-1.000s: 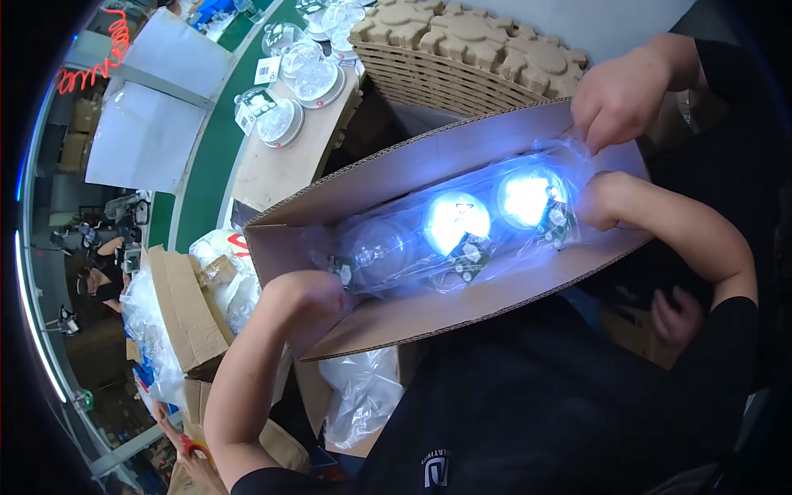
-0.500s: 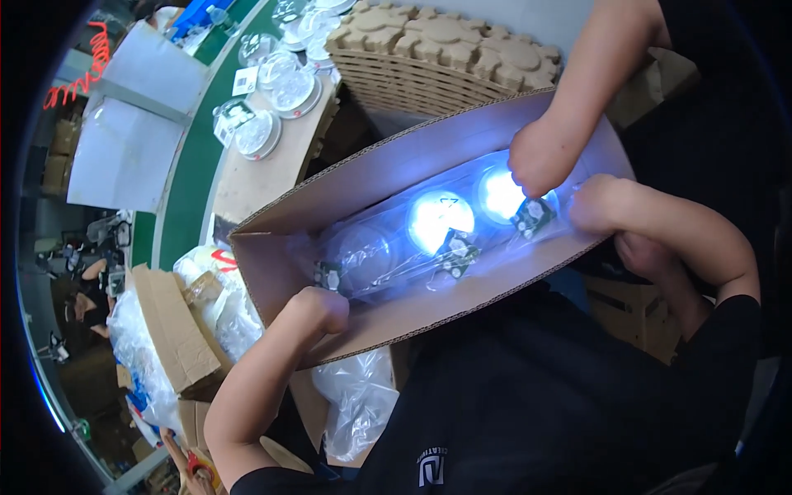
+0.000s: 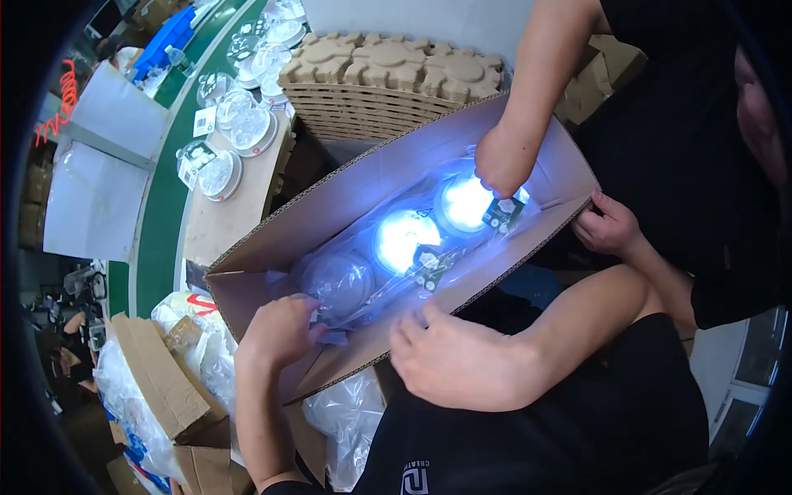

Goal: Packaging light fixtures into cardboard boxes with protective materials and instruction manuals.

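Long cardboard box (image 3: 363, 206) lies tilted across the wearer's lap. Inside, three round lamps in clear bags: two lit blue-white (image 3: 404, 239), one dark (image 3: 337, 282) at the near end.

Left hand (image 3: 280, 330) curls into the box's near corner, fingers closed on the bag plastic beside the dark lamp. Right hand (image 3: 462, 359) lies open, flat on the box's near wall.

A co-worker's fist (image 3: 503, 161) presses on the far lit lamp; their other hand (image 3: 606, 224) pinches the box's end wall.

Risk, as judged: the box rests only on lap and hands; an uneven push could tip it and slide the lamps together.

Glare washes out lamp detail. Left fingertips are hidden under plastic.
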The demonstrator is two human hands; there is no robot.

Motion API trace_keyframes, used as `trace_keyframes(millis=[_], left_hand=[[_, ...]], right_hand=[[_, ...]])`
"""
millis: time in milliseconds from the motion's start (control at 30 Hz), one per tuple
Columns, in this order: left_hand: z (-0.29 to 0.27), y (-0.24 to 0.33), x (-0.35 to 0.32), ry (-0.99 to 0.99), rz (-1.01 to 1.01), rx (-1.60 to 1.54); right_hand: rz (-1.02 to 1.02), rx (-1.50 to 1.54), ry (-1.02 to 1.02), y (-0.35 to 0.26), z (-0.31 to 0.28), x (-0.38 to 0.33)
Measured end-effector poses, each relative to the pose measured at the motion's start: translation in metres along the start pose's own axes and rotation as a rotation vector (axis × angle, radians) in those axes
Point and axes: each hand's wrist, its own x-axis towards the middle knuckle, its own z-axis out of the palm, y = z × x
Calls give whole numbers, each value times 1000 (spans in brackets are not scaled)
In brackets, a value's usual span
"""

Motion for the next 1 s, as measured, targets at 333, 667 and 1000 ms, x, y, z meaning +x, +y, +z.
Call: trace_keyframes(millis=[333,667,1000], left_hand=[[9,-3,-9,51,21,-98],[-4,-5,-35,673,166,-52],[10,-15,-39,873,-31,34]], right_hand=[[99,499,298,23,48,-27],[165,646,437,34,80,-69],[114,712,490,46,80,-75]])
